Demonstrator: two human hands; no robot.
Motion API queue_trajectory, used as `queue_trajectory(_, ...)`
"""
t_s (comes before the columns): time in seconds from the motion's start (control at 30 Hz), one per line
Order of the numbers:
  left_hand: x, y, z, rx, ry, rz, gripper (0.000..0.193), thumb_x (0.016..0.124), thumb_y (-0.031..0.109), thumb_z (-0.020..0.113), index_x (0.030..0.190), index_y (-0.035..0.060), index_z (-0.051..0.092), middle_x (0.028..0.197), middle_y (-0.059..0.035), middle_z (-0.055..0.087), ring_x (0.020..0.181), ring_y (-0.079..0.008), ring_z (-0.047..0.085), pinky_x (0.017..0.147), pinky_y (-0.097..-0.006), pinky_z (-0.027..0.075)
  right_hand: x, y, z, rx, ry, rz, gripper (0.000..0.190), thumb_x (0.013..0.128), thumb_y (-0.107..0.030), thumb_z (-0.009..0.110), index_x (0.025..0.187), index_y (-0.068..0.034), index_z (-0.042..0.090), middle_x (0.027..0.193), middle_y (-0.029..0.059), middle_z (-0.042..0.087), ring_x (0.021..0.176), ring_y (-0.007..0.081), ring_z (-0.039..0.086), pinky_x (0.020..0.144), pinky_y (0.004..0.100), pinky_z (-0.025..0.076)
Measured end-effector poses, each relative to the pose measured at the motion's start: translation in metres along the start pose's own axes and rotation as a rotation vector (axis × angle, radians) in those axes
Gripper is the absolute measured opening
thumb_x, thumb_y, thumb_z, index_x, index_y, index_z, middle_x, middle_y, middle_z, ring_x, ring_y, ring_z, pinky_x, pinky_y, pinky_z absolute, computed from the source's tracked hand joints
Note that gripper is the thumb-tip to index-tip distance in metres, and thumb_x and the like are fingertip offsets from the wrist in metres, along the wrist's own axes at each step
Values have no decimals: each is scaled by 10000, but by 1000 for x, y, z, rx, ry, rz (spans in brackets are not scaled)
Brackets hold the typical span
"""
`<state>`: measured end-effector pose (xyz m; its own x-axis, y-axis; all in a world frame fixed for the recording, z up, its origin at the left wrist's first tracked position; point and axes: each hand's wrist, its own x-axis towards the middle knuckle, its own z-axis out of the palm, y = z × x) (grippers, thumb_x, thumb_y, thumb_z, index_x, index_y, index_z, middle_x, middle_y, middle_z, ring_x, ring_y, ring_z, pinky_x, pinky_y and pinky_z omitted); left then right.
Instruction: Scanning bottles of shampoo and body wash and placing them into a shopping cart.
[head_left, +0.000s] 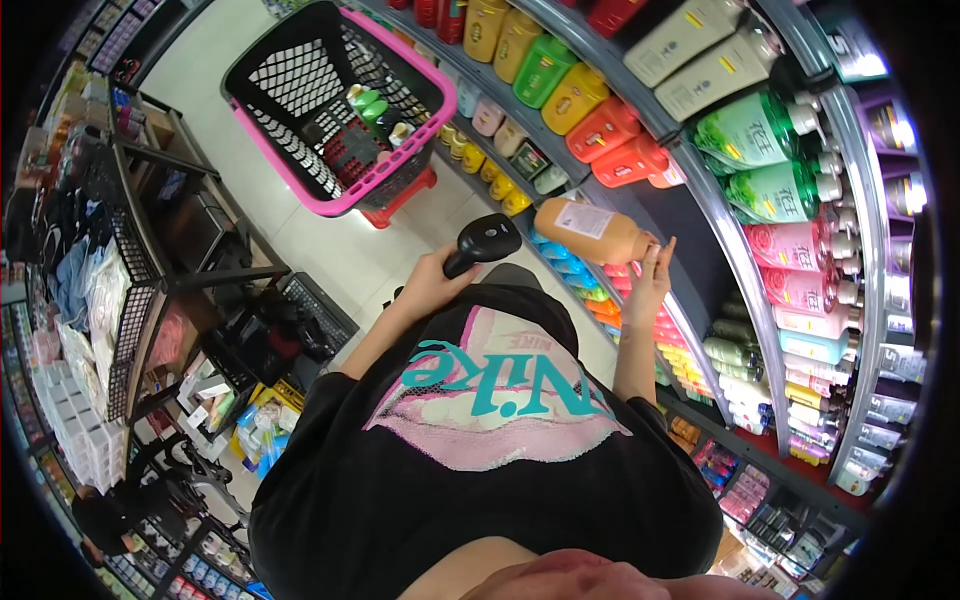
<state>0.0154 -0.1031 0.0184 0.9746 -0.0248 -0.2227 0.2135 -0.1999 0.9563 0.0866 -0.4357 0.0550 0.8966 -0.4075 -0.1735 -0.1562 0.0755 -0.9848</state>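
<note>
My left hand (442, 279) is closed around the handle of a black handheld barcode scanner (489, 241), whose head points toward an orange-brown plastic bottle (589, 231). The bottle lies on its side in the air, its pale label with print facing up. At its neck end, my right hand (651, 281) grips it with the fingertips. Scanner and bottle are apart. Beside the bottle, a shelf of bottles runs along the right, with orange-red bottles (606, 131) just above it.
A black shopping basket (337, 210) with a pink rim stands on the floor ahead, several bottles inside. Green pump bottles (765, 191) fill the shelf at right. On the left stands a rack (202, 279) with clothes and boxes. Another person (105, 521) is at lower left.
</note>
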Motion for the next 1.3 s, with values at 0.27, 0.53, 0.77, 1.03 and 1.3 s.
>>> queue_trajectory(0.27,-34,-16,-34,-16,167,-44,349,868,224,736,1129,9,649,854,-125,690,765,-186,632,737,-328,503,-1,-11,113,-112,-521,-16,655,1021,-298,557,1552,-71,247,1289,102,589,1132,195,601,936,360,528)
queue_trajectory(0.53,-76,-27,-52,-169,568,-73,360,873,255,732,1137,26,645,899,-178,704,812,-268,685,766,-357,513,3,-47,243,-200,-881,-140,391,1026,-289,547,1294,-5,562,1276,97,581,1150,190,583,930,346,531)
queue_trajectory(0.77,-97,-25,-76,-213,793,-250,387,872,256,731,1183,50,632,906,-174,707,826,-271,689,792,-356,515,13,-42,363,-278,-1086,-209,610,1022,-338,548,1513,-55,323,1311,97,581,1190,207,571,956,413,528)
queue_trajectory(1.03,-85,-21,-96,-273,961,-311,383,865,234,735,1185,49,631,898,-169,709,853,-279,700,792,-354,520,38,11,498,-225,-1085,-111,647,998,-291,602,1523,-56,306,1301,106,584,1198,211,570,960,415,531)
queue_trajectory(1.3,-52,-23,-108,-307,1041,-430,373,854,199,741,1167,26,636,963,-167,711,876,-274,702,796,-365,521,68,107,625,-250,-1047,-107,357,971,-256,654,1178,36,645,1099,76,692,963,138,652,823,267,511)
